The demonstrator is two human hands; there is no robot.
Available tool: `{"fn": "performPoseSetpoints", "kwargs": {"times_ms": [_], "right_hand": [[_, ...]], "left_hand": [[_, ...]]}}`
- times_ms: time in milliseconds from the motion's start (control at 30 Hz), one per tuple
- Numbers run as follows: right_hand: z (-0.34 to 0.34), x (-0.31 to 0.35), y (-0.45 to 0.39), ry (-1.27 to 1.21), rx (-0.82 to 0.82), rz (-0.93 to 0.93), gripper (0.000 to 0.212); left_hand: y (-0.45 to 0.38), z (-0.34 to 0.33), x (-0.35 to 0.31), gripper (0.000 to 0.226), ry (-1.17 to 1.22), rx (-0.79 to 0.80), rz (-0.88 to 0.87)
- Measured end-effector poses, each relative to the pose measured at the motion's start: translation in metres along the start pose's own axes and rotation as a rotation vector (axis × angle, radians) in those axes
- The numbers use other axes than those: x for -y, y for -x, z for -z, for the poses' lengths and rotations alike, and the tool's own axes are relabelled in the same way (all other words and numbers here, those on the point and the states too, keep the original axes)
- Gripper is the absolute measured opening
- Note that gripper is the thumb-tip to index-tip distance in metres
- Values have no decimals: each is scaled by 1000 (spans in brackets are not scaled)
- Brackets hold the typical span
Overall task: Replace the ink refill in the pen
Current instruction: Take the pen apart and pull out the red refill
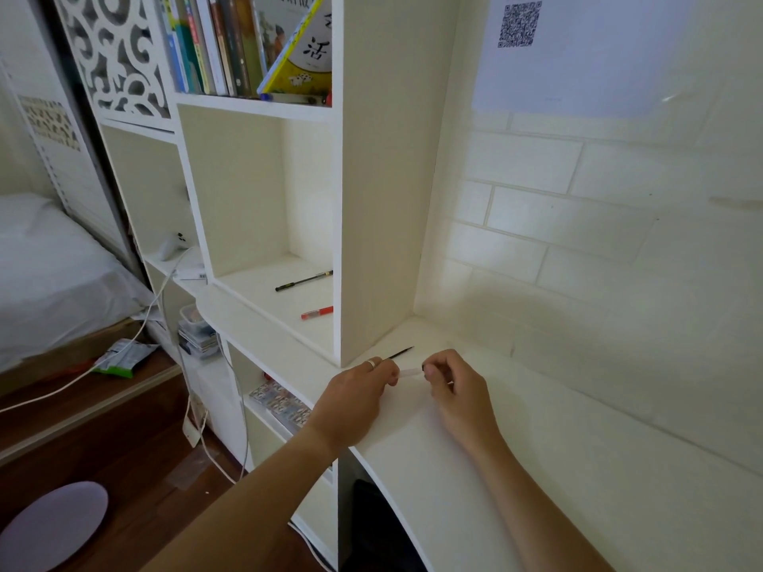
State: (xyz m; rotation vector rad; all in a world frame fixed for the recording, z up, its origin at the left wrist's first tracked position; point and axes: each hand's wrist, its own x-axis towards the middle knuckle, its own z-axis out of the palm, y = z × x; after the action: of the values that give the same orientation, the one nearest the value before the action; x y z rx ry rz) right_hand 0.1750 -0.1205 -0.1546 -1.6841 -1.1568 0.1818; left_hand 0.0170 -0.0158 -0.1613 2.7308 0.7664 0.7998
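Over the white desk (475, 468), both of my hands hold a pale translucent pen barrel (411, 372) level between them. My left hand (359, 400), with a ring on one finger, pinches its left end. My right hand (458, 390) pinches its right end, where a small dark tip shows. A thin black refill (400, 354) lies on the desk just behind my left hand, against the foot of the shelf's side wall.
In the open shelf compartment to the left lie a black pen (303, 280) and a red pen (317, 312). Books (247, 43) fill the shelf above. A white tiled wall (598, 241) backs the desk. White cables (165, 307), a bed and a purple stool (49, 526) lie at left.
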Motion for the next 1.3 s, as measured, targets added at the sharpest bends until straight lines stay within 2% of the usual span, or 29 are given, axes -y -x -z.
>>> {"fn": "performPoseSetpoints", "kwargs": {"times_ms": [267,500,633,733,1033,1200,1300], "right_hand": [[19,-5,-15,25,-335,-147,18],[16,-27,-42,364,-179,-249,17],[15,-29,-53,477,-119,-225,12],[10,-33,-51,493,-148,-173,7],[10,-35,-50,452,-176,-187,22],[11,-35,-49,413,-178,-195,21],[12,-26,-43,401,-281,-88,17]], "left_hand": [[0,0,2,25,15,14,6],[-2,-1,4,22,26,22,16],[-2,-4,7,22,40,12,10],[-2,-7,10,22,49,11,5],[-1,-5,9,20,61,-1,9],[-1,-4,8,21,59,2,14],[-1,-5,9,21,64,-2,21]]}}
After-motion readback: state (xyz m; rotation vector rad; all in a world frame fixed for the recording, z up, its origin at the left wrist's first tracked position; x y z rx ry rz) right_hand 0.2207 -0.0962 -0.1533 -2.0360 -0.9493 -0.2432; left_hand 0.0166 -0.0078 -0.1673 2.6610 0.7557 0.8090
